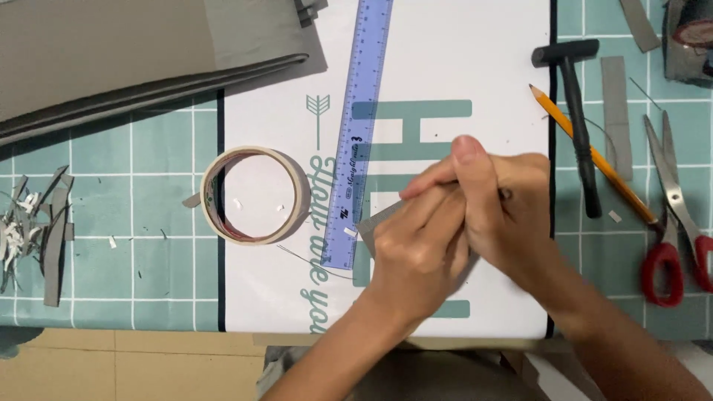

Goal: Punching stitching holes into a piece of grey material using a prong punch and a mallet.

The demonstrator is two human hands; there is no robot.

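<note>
Both hands meet over the middle of a white mat with teal lettering [475, 59]. My left hand [416, 256] and my right hand [505, 215] are pressed together around a small grey piece of card [369, 226], whose corner pokes out at the left. Most of the piece is hidden under the fingers. A translucent blue ruler [358, 126] lies diagonally just left of the hands. A roll of cream tape [256, 194] lies flat further left.
A black hammer [578, 111], a yellow pencil [594, 156] and red-handled scissors [679, 215] lie at the right. Grey strips [616, 111] lie near them. Large grey sheets [111, 59] fill the top left; grey offcuts [41, 230] pile at the left edge.
</note>
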